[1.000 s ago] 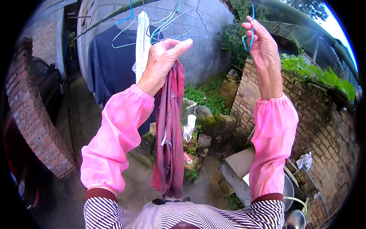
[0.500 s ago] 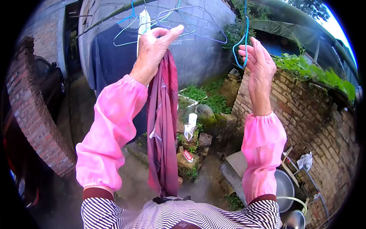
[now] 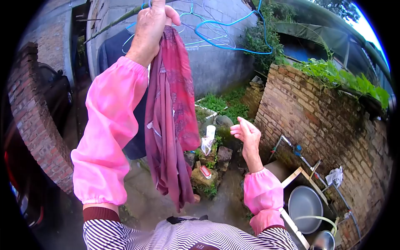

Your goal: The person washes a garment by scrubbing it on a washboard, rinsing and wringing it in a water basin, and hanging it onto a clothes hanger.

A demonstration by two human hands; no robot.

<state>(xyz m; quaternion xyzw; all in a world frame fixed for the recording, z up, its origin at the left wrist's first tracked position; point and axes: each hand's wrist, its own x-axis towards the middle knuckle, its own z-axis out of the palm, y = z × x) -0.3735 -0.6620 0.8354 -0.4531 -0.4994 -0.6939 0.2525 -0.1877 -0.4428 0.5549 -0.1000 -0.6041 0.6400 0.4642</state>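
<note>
My left hand [image 3: 151, 31] is raised at the upper left, its fingers closed on a maroon and red garment [image 3: 171, 104] that hangs straight down. My right hand [image 3: 248, 139] is lower on the right with its fingers apart and nothing in them. A blue wire hanger [image 3: 233, 48] hangs at the top, right of my left hand and above my right hand. Behind it are other wire hangers [image 3: 204, 31]. A dark blue shirt [image 3: 109, 54] hangs behind my left arm, partly hidden by it.
A green pole [image 3: 114, 23] crosses the upper left. Brick walls stand at the left [image 3: 39, 112] and right [image 3: 316, 112]. Metal basins [image 3: 305, 208] and a pipe with a blue valve [image 3: 297, 151] are at the lower right. A white bottle [image 3: 211, 132] stands beyond the garment.
My left hand has gone up and left with the garment, whose folds have spread. My right hand has dropped well away from the blue hanger, which has swung round and now shows broadside.
</note>
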